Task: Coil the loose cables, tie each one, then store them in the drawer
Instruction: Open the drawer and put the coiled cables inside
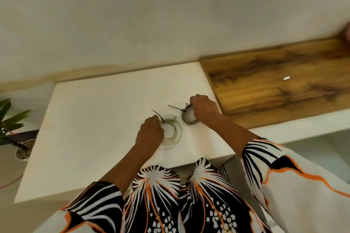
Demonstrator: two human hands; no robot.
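Note:
Two coiled cables lie side by side on the white tabletop [94,119]. The pale white coil [175,132] is bound by a black tie whose tail sticks up to the left. My left hand [150,133] grips this coil at its left edge, fingers curled over the tie. The smaller grey coil [189,119] sits to its right, also bound by a black tie with a long tail and a small silver plug end. My right hand [205,109] grips the grey coil's right side. The drawer is hidden from view.
A dark wooden shelf top [274,85] adjoins the white table on the right, with a small white piece [286,78] lying on it. A potted plant [13,125] stands at the left. The pale wall rises behind. My patterned sleeves fill the foreground.

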